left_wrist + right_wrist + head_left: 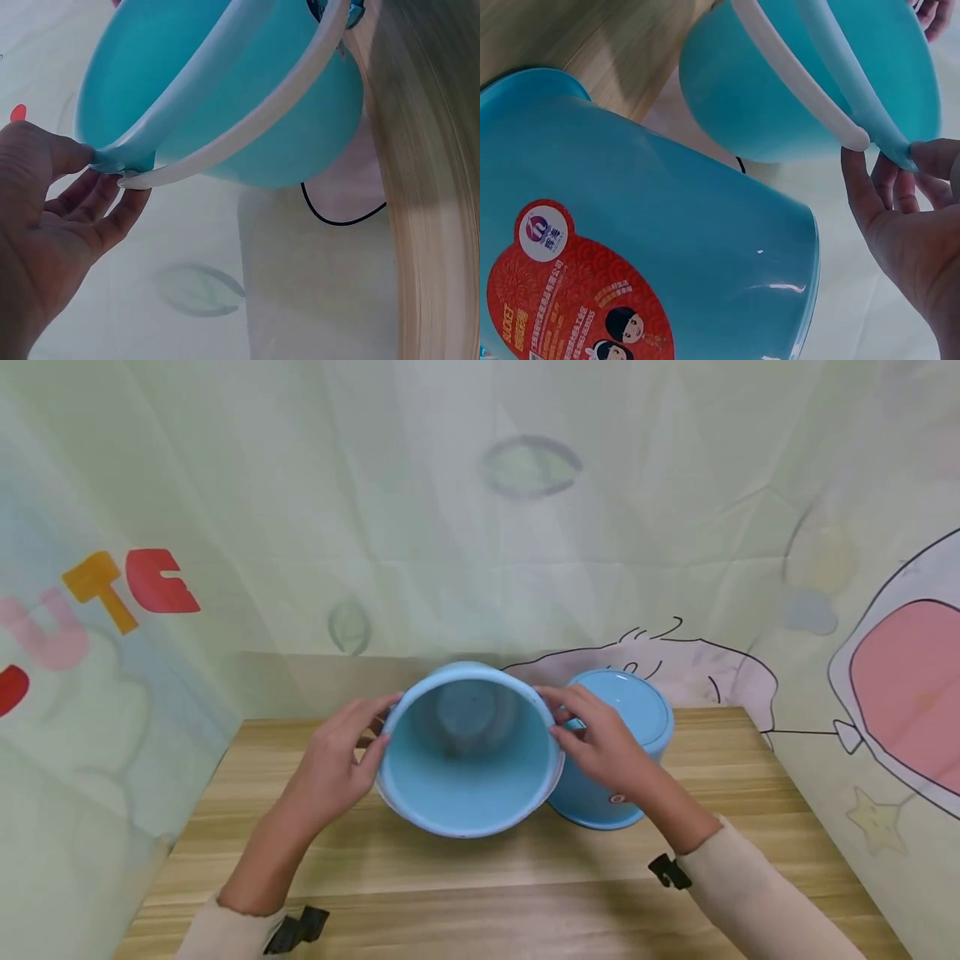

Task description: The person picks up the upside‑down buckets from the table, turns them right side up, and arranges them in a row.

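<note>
A light blue bucket (468,802) is tilted so that its open mouth faces me. My left hand (341,760) pinches its rim at the left side, thumb on one face and fingers on the other. On the opposite side my right hand (600,735) pinches the rim in the same way. The bucket's white handle (247,131) hangs along the outside below the rim, ending close to the fingers of each hand. A second blue bucket (652,202) stands upside down just right of the tilted one, partly behind my right hand and forearm.
The wooden table (450,910) carries both buckets. A printed cloth (420,527) hangs behind it and along both sides, close to the table's edges. The upside-down bucket bears a red label (577,292).
</note>
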### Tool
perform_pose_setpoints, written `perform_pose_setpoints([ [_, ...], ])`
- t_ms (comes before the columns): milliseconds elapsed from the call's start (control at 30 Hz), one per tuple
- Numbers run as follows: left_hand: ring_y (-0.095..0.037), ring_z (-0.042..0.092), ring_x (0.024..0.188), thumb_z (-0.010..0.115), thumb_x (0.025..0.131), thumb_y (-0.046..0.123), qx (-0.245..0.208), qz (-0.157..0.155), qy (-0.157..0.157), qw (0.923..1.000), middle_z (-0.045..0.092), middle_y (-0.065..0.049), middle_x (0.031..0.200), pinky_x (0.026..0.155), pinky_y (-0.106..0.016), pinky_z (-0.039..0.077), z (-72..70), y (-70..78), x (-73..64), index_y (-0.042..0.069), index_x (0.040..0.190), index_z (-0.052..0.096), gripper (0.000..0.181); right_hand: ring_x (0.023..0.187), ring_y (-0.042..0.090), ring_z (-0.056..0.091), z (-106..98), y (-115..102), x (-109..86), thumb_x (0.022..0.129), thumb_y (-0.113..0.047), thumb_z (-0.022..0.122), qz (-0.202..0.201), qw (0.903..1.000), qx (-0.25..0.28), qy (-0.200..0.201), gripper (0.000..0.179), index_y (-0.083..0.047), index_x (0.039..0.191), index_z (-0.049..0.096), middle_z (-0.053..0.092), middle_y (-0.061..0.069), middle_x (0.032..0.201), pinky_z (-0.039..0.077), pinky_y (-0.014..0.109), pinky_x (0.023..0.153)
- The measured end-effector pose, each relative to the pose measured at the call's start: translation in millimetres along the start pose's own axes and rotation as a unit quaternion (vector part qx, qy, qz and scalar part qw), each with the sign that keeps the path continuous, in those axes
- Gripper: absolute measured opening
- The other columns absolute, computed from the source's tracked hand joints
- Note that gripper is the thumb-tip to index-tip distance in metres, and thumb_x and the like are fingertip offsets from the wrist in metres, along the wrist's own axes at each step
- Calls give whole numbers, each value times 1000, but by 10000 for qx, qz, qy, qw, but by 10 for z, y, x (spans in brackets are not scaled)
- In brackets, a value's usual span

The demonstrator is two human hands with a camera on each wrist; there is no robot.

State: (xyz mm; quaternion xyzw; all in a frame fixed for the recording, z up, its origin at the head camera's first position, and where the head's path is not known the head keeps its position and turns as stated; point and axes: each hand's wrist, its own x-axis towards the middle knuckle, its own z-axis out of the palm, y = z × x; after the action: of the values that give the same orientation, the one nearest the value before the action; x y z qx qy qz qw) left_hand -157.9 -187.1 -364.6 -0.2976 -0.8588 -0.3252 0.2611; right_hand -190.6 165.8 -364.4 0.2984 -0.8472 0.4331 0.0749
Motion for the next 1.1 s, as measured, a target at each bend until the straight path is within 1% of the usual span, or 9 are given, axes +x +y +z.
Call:
perform_pose_setpoints([
  [200, -25, 70, 90, 71, 87, -15, -25, -72, -52, 10000, 67, -16, 112, 68, -37, 64, -14, -32, 44, -1, 139, 60, 55, 106, 23, 69, -7, 6, 53, 98, -1, 66, 104, 9999, -56, -78, 54, -16, 149, 55, 63, 7, 123, 63, 41, 84],
  [367, -27, 71, 89, 68, 89, -14, -75, -217, -174, 9996, 67, -17, 111, 66, -36, 64, -23, -51, 68, -3, 139, 60, 52, 105, 23, 67, -5, 2, 94, 99, -2, 66, 446, 9988, 40, -179, 54, -18, 149, 56, 64, 6, 123, 62, 44, 86],
  [433, -28, 70, 90, 67, 90, -12, -108, -360, -269, 9989, 68, -17, 112, 67, -37, 64, -31, -51, 75, -2, 139, 60, 50, 106, 24, 67, -5, -3, 113, 99, -3, 65, 604, 9978, 125, -231, 53, -19, 149, 56, 65, 6, 124, 62, 44, 86],
  [500, -28, 70, 92, 66, 92, -10, -166, -572, -392, 9975, 68, -16, 113, 68, -37, 63, -41, -50, 83, -1, 140, 59, 49, 107, 24, 68, -6, -12, 135, 100, -3, 64, 760, 9964, 220, -289, 51, -19, 148, 57, 65, 7, 126, 62, 43, 86],
  [667, -28, 70, 96, 65, 96, -4, -319, -1104, -628, 9914, 69, -16, 115, 70, -37, 63, -54, -56, 101, 1, 139, 60, 44, 109, 27, 70, -10, -30, 190, 101, -4, 63, 1058, 9926, 389, -449, 48, -15, 148, 58, 66, 10, 133, 63, 39, 83],
  [800, -29, 71, 95, 66, 96, -3, -384, -1341, -672, 9879, 70, -17, 115, 70, -36, 62, -46, -70, 122, 0, 137, 63, 41, 109, 29, 71, -9, -47, 218, 101, -7, 63, 1305, 9894, 397, -490, 46, -13, 146, 59, 68, 12, 132, 64, 37, 78],
  [900, -29, 71, 95, 66, 96, -1, -444, -1488, -713, 9853, 71, -17, 114, 71, -36, 62, -39, -87, 142, -1, 135, 64, 39, 109, 29, 71, 8, -41, 234, 101, -8, 62, 1416, 9884, 337, -442, 44, -14, 145, 61, 69, 11, 131, 64, 36, 77],
  [1100, -30, 71, 98, 64, 98, 1, -632, -1830, -888, 9770, 72, -18, 114, 75, -38, 61, -33, -136, 172, -1, 135, 65, 37, 109, 28, 71, 55, -4, 265, 102, -9, 61, 1677, 9844, 304, -446, 42, -14, 144, 61, 69, 12, 131, 64, 35, 75],
])
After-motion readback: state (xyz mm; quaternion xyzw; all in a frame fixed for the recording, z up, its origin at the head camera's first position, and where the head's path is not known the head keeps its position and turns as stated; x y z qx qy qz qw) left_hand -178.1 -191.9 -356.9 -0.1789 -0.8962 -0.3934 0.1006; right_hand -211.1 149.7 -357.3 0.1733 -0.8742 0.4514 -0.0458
